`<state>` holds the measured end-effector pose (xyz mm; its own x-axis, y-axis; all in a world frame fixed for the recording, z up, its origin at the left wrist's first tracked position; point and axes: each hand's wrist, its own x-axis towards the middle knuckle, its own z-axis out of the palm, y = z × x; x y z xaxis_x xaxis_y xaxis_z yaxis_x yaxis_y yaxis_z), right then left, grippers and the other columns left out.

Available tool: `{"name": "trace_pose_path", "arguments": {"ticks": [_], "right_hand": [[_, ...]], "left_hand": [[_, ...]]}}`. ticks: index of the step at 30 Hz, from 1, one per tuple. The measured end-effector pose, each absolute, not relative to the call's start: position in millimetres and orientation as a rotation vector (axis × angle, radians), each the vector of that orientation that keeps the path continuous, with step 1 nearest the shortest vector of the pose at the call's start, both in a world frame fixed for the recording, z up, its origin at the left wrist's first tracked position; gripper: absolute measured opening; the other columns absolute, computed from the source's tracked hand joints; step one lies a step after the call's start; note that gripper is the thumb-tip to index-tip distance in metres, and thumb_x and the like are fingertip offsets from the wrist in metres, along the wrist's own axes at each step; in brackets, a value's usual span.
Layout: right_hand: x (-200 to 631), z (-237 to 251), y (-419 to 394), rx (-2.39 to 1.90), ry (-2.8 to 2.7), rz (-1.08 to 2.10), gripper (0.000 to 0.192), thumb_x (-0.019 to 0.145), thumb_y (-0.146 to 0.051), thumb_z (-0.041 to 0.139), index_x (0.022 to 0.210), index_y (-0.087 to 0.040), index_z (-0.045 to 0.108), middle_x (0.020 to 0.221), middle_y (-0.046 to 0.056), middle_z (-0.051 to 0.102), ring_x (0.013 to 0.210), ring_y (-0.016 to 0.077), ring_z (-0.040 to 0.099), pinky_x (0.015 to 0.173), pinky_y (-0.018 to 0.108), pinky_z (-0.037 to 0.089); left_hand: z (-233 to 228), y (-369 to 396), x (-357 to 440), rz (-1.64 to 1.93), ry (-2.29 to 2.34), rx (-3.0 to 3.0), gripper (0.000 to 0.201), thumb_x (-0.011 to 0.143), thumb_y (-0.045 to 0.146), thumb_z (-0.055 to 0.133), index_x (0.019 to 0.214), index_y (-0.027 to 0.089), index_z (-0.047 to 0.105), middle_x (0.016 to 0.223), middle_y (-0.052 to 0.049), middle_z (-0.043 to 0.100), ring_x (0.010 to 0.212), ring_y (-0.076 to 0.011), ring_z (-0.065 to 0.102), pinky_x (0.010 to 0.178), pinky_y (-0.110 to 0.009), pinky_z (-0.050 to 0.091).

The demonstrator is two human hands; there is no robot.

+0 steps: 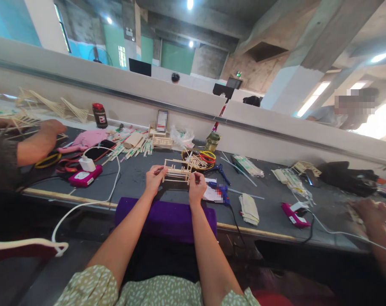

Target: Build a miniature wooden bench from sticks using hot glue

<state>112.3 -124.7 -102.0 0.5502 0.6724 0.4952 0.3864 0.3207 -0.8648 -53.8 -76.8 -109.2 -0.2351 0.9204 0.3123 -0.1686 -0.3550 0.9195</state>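
A small frame of thin wooden sticks [177, 172] is held up between my two hands, just above the dark table. My left hand [155, 178] pinches its left end with thumb and fingers. At the right end, my right hand [197, 186] grips the frame with the fingers closed. Beside my right hand a blue glue gun [224, 193] lies on a white paper [212, 192]. Behind the frame stands a basket of loose sticks [201, 161] with yellow and red loops on it. A purple cloth [167, 219] hangs over the table edge beneath my forearms.
Bundles of wooden sticks [137, 142] lie at the back left, near a dark bottle with a red lid [99, 115]. Pink power strips [85, 175] with cables sit on both sides. A folded cloth [249, 209] lies right. Co-workers' hands [41, 142] work at both ends.
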Motion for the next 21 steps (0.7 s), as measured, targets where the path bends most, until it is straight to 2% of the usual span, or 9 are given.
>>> {"name": "trace_pose_path", "arguments": {"ticks": [4, 9, 12, 21], "right_hand": [[117, -84, -117, -1.341, -1.094, 0.226, 0.031, 0.083, -0.045, 0.054, 0.086, -0.016, 0.065, 0.084, 0.005, 0.065, 0.072, 0.0152, 0.057, 0.07, 0.026, 0.046], [125, -63, -108, -1.473, -1.182, 0.275, 0.024, 0.075, -0.042, 0.062, 0.071, -0.02, 0.067, 0.065, -0.001, 0.061, 0.061, 0.0148, 0.052, 0.061, 0.026, 0.038], [128, -58, -107, -1.511, -1.219, 0.314, 0.021, 0.072, -0.041, 0.063, 0.068, -0.021, 0.068, 0.06, -0.002, 0.06, 0.058, 0.0149, 0.05, 0.058, 0.026, 0.035], [141, -66, -97, -1.384, -1.235, 0.436, 0.023, 0.073, -0.041, 0.06, 0.071, -0.019, 0.065, 0.066, 0.0, 0.064, 0.063, 0.0156, 0.056, 0.062, 0.026, 0.042]], "left_hand": [[-110, -76, -54, 1.714, 1.023, 1.174, 0.037, 0.064, 0.047, 0.079, 0.083, 0.016, 0.074, 0.09, -0.004, 0.065, 0.072, -0.0141, 0.061, 0.065, -0.025, 0.049], [-109, -77, -53, 1.697, 1.03, 1.142, 0.037, 0.064, 0.046, 0.079, 0.084, 0.015, 0.073, 0.087, -0.004, 0.066, 0.068, -0.0132, 0.061, 0.064, -0.024, 0.049], [-109, -78, -52, 1.698, 1.032, 1.129, 0.037, 0.064, 0.045, 0.08, 0.083, 0.015, 0.072, 0.086, -0.004, 0.066, 0.067, -0.0129, 0.061, 0.063, -0.024, 0.048], [-113, -75, -53, 1.693, 1.059, 1.159, 0.038, 0.066, 0.046, 0.078, 0.088, 0.015, 0.07, 0.076, -0.003, 0.066, 0.061, -0.0128, 0.058, 0.055, -0.023, 0.045]]}}
